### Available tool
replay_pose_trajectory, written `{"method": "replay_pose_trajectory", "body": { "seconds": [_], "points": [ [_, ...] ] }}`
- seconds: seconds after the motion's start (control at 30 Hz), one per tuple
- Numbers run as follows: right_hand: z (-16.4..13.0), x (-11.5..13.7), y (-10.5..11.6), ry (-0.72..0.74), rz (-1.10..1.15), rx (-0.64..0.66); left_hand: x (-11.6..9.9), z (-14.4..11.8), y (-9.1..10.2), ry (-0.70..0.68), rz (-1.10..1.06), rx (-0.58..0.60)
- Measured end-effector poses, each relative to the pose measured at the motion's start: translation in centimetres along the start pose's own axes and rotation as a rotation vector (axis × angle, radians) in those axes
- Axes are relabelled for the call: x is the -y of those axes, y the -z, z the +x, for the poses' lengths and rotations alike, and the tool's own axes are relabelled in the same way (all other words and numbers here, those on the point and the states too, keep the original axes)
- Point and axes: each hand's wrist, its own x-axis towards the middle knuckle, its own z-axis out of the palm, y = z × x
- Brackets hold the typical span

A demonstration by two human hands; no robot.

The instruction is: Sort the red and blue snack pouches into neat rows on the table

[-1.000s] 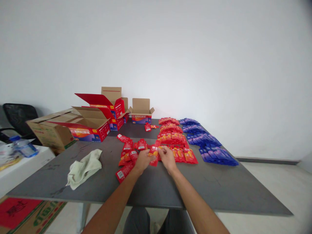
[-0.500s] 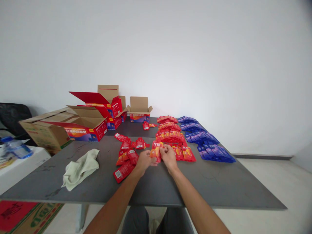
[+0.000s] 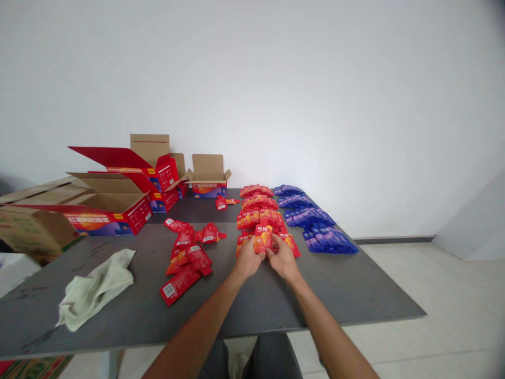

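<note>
Both of my hands hold a small stack of red sachets (image 3: 263, 238) upright just above the dark grey table (image 3: 252, 302). My left hand (image 3: 246, 261) grips its left side and my right hand (image 3: 284, 260) its right side. Directly behind them lie neat rows of red sachets (image 3: 258, 208). Rows of blue sachets (image 3: 311, 221) lie to the right of those. A loose scatter of red sachets (image 3: 185, 252) lies to the left of my hands.
A pale green cloth (image 3: 97, 287) lies at the table's left front. Open red-and-cardboard boxes (image 3: 118, 202) stand at the back left, and a small open box (image 3: 208, 179) against the white wall. Tiled floor lies to the right.
My hands have lifted the red sachets off the table and stood them upright, moving slightly right toward the neat rows. The camera has turned right.
</note>
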Motion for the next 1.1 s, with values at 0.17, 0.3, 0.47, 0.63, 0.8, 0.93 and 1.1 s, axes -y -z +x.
{"method": "replay_pose_trajectory", "body": {
  "seconds": [0.17,0.3,0.47,0.63,0.8,0.93,1.1],
  "points": [
    [-0.5,-0.7,3.8,0.086,-0.297,0.067,-0.6,1.0,-2.7,-0.026,0.108,0.036],
    [-0.4,-1.8,5.9,0.082,-0.457,0.132,-1.2,1.2,-4.0,-0.045,0.353,0.035],
    [0.0,-3.8,6.8,0.085,-0.574,0.165,-1.1,1.7,-5.2,-0.064,0.706,0.021],
    [0.3,-5.7,6.7,0.085,-0.620,0.190,-0.1,2.6,-6.3,-0.066,0.813,0.095],
    [0.5,-6.9,6.6,0.069,-0.642,0.200,0.6,2.9,-7.2,-0.056,0.860,0.127],
    [0.4,-7.0,6.6,0.064,-0.635,0.211,0.8,2.7,-7.5,-0.062,0.914,0.136],
    [0.5,-6.9,6.6,0.064,-0.594,0.219,0.7,2.5,-7.6,-0.101,0.965,0.124]
  ]
}}
